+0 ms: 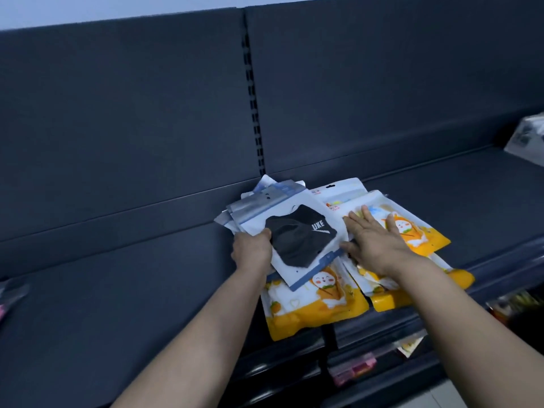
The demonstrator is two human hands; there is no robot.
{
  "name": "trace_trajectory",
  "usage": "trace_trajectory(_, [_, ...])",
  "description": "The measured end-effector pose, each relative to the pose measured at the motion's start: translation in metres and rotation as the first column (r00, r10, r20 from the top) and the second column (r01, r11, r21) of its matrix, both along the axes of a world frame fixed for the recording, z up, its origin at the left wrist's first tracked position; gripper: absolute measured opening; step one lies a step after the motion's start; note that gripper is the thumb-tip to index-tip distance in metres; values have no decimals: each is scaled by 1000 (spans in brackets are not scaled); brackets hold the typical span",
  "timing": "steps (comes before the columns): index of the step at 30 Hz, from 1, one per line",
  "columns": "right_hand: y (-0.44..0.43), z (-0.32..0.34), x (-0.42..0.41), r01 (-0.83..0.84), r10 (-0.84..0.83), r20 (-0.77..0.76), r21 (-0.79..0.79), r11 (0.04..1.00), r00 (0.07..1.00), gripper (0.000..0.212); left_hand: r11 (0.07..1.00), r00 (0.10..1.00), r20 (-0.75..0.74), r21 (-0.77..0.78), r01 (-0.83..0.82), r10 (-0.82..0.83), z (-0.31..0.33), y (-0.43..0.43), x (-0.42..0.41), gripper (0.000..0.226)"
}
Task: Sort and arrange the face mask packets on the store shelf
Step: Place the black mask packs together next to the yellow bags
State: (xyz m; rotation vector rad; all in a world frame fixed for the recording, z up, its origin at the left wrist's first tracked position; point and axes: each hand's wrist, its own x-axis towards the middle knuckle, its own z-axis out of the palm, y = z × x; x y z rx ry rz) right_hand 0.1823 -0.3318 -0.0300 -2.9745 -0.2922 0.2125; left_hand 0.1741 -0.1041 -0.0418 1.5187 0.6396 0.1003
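Note:
A stack of white and blue packets, the top one showing a black mask (300, 234), lies on the dark shelf (117, 290). My left hand (251, 248) grips the left edge of that stack. Several yellow and white cartoon packets lie around it: one pile to the right (418, 231), another in front (318, 304). My right hand (374, 240) rests flat with fingers spread on the right yellow pile, its thumb touching the black-mask packet's edge.
The shelf's back panel (147, 113) rises behind the packets, with a slotted upright (253, 98) in the middle. A grey box (527, 136) sits at far right. Small coloured goods (353, 369) lie on the lower shelf. A packet corner (8, 293) shows at far left.

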Motion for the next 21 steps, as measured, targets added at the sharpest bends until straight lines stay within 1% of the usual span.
trace_trajectory(1, [-3, 2, 1, 15, -15, 19, 34, 999, 1000, 60, 1000, 1000, 8, -10, -4, 4, -1, -4, 1, 46])
trace_trajectory(3, [-5, 8, 2, 25, -30, 65, 79, 997, 997, 54, 998, 999, 22, -49, -43, 44, 2, -10, -2, 31])
trace_trajectory(6, [9, 13, -4, -10, -18, 166, 167, 986, 986, 51, 990, 996, 22, -109, -85, 88, 12, -3, -18, 12])
trace_trajectory(8, [27, 16, -10, -108, 36, 327, 206, 973, 944, 48, 984, 993, 30, -140, -110, 115, 20, 14, -33, 11])
trace_trajectory(10, [54, 18, -16, -222, 98, 438, 241, 945, 894, 44, 972, 987, 30, -180, -153, 161, 31, 43, -49, 14])
trace_trajectory(13, [96, 17, -26, -345, 206, 442, 262, 901, 873, 46, 964, 984, -3, -203, -173, 176, 45, 93, -74, 16])
trace_trajectory(15, [122, 13, -33, -413, 289, 419, 243, 878, 861, 50, 971, 981, -27, -140, -194, 193, 51, 127, -89, 16])
trace_trajectory(17, [142, 4, -37, -475, 363, 406, 217, 853, 838, 49, 981, 978, -81, -25, -195, 192, 47, 152, -100, 22])
trace_trajectory(18, [150, 0, -40, -496, 397, 394, 192, 847, 829, 45, 982, 977, -120, 80, -169, 178, 45, 159, -104, 27])
trace_trajectory(19, [157, -4, -42, -505, 423, 372, 157, 849, 826, 40, 966, 969, -178, 223, -129, 170, 40, 164, -107, 36])
trace_trajectory(20, [162, -9, -43, -503, 444, 332, 116, 856, 832, 36, 918, 953, -257, 393, -46, 158, 33, 169, -109, 53])
trace_trajectory(21, [164, -13, -45, -493, 455, 286, 75, 867, 843, 35, 825, 930, -332, 562, 60, 158, 26, 171, -109, 72])
